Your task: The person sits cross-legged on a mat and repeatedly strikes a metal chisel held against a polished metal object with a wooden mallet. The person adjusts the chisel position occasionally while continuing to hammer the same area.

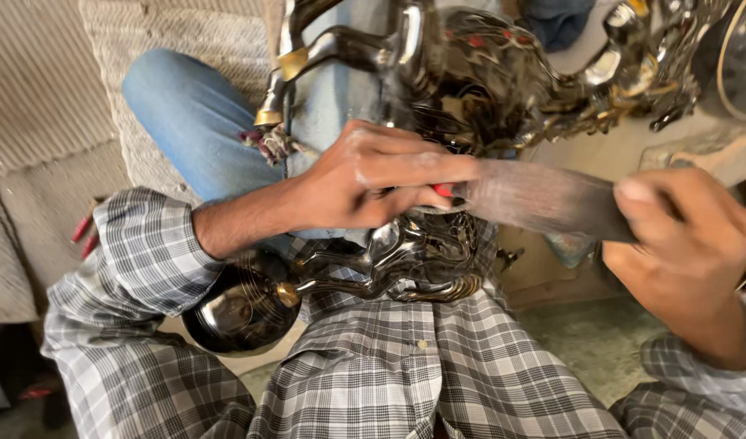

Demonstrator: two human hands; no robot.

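Observation:
A shiny dark metal horse figure [438,73] with gold accents rests across my lap, its curved legs and base showing below [389,264]. My left hand [373,175] grips the red-handled end of a flat grey file [543,199] that lies across the figure. My right hand [682,244] pinches the file's far end, thumb on top. The file looks motion-blurred along its length.
A round dark metal bowl-shaped part [243,313] sits by my left elbow. My jeans-clad knee [190,114] is raised at the upper left, over a woven mat [39,97]. Red-handled tools [84,232] lie on the left. More shiny metalwork [739,57] stands at top right.

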